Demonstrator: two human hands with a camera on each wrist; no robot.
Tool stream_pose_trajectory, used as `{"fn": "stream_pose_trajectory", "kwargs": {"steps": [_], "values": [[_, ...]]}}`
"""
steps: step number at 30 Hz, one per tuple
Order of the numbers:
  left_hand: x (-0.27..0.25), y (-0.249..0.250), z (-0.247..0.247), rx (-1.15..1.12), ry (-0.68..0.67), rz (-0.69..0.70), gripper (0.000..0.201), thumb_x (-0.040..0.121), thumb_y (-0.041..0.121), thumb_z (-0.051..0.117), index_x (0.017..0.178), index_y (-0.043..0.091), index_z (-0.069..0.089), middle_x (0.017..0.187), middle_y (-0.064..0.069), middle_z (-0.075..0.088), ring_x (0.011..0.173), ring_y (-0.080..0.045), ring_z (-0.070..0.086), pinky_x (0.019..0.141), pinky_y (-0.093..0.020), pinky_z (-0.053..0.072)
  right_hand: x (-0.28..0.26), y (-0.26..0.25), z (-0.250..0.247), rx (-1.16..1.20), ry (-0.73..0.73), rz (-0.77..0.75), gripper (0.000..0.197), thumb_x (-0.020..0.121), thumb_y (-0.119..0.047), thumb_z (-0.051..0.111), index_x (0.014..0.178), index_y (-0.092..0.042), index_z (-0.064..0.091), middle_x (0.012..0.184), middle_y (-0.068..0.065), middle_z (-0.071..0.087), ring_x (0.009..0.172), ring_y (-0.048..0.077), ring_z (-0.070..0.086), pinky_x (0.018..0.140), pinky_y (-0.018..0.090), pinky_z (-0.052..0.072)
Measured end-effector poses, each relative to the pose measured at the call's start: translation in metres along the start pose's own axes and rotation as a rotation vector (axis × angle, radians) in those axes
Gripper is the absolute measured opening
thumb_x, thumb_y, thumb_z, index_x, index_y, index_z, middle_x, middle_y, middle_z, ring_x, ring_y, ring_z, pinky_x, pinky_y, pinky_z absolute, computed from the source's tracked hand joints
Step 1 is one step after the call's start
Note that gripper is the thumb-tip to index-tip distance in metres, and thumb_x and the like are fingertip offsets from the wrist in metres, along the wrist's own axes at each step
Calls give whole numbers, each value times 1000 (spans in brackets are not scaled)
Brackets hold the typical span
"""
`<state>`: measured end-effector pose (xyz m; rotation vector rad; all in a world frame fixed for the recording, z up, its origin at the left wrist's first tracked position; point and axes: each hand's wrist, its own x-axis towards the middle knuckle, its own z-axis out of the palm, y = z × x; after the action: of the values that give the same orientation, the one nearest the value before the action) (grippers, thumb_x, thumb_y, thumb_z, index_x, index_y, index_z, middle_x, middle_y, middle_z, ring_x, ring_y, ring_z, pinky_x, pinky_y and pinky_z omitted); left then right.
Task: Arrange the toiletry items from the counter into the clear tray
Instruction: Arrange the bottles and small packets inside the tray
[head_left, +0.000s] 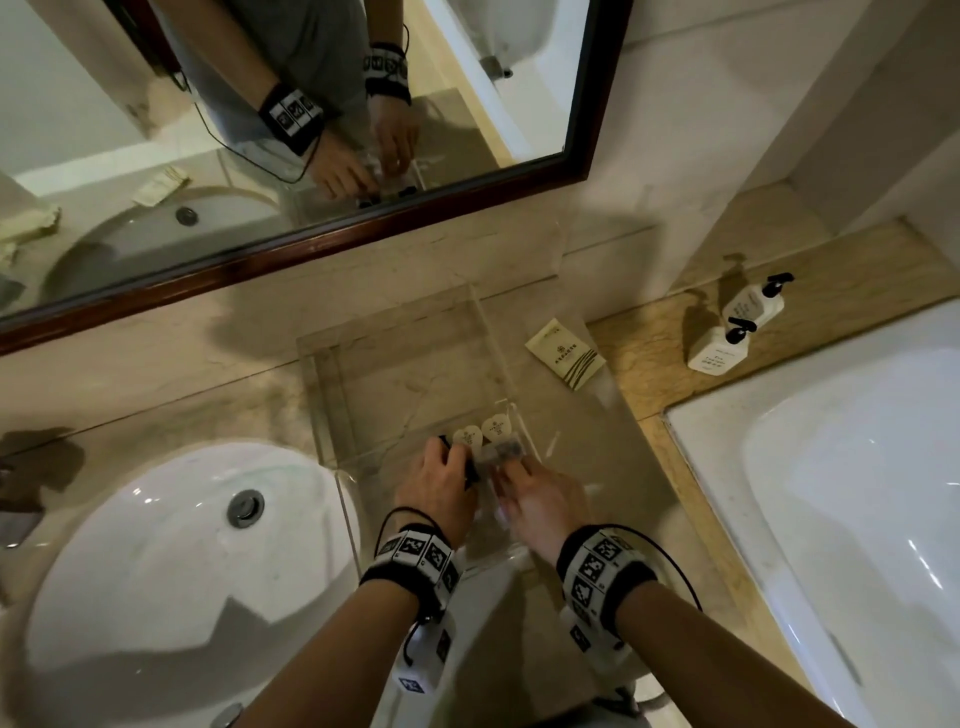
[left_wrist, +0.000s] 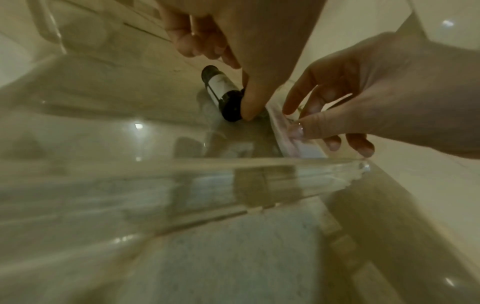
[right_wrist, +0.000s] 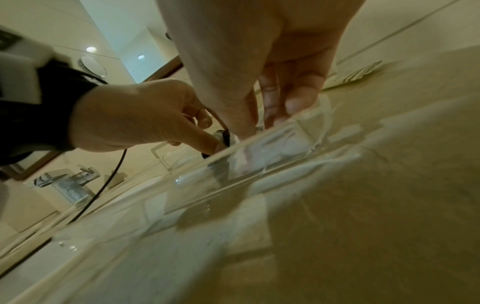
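A clear tray (head_left: 318, 400) lies on the beige counter between sink and bathtub. Both hands reach into its near right corner. My left hand (head_left: 440, 472) holds a small black bottle (left_wrist: 221, 92) with a white label, lying on the tray floor, thumb against its cap end. Beside it my right hand (head_left: 535, 493) pinches a clear-wrapped packet (head_left: 501, 451) against the tray's right wall (right_wrist: 259, 139). Two heart-shaped cream sachets (head_left: 482, 432) lie in the tray just beyond the fingers. A cream packet (head_left: 565, 353) lies on the counter right of the tray.
A white sink (head_left: 182, 545) sits left of the tray, with its faucet (right_wrist: 67, 181) beyond. The white bathtub (head_left: 831, 467) fills the right side. Two white pump bottles (head_left: 737, 325) stand on its ledge. A framed mirror (head_left: 311, 104) hangs behind the counter.
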<state>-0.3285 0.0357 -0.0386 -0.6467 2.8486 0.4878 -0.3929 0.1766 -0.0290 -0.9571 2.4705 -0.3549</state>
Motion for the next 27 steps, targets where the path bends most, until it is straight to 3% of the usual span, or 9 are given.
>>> {"fn": "stream_pose_trajectory", "kwargs": {"steps": [5,11,16,20,23,25,27], "values": [[7,7,6,14,-37,-64,39,84,38,59,117,23,47,112,-2,47,97,-21,53,80,-34,51,-3,0,-2,3,53,-30,38,90,-29,54,125,-20,44,113,3,59,89,24,64,73,34,53],[11,12,7,-22,-47,-96,35,85,30,58,116,19,46,111,-5,47,94,-26,55,74,-35,50,-2,1,0,-20,71,-32,30,90,-27,52,118,-17,48,108,4,60,86,25,64,69,35,53],[8,9,13,-185,-6,-85,31,85,24,60,113,15,50,108,-6,49,85,-24,56,69,-30,47,-1,2,3,-27,63,-10,30,89,-28,55,117,-20,46,108,2,59,87,23,64,71,34,52],[1,5,13,-292,50,-62,26,80,17,63,103,14,52,104,-4,50,81,-21,53,68,-28,47,-1,0,-1,25,53,-14,31,89,-31,55,117,-19,50,110,1,59,92,23,63,75,31,50],[-7,2,9,-324,57,-36,28,78,22,65,102,15,52,101,0,49,80,-16,50,68,-25,45,1,6,-13,213,81,76,18,86,-32,62,102,-22,59,95,-9,57,82,12,57,68,20,41],[-10,-2,4,-305,23,-28,30,78,26,62,105,21,49,104,4,47,85,-11,49,74,-24,48,12,17,-23,311,147,144,8,85,-31,64,84,-27,58,81,-14,54,73,6,54,68,21,46],[-13,-6,1,-286,-3,-38,30,81,28,59,109,23,47,106,7,46,87,-9,48,76,-20,44,28,32,-40,345,225,221,11,84,-28,66,78,-26,58,80,-11,58,73,9,56,69,25,50]]}}
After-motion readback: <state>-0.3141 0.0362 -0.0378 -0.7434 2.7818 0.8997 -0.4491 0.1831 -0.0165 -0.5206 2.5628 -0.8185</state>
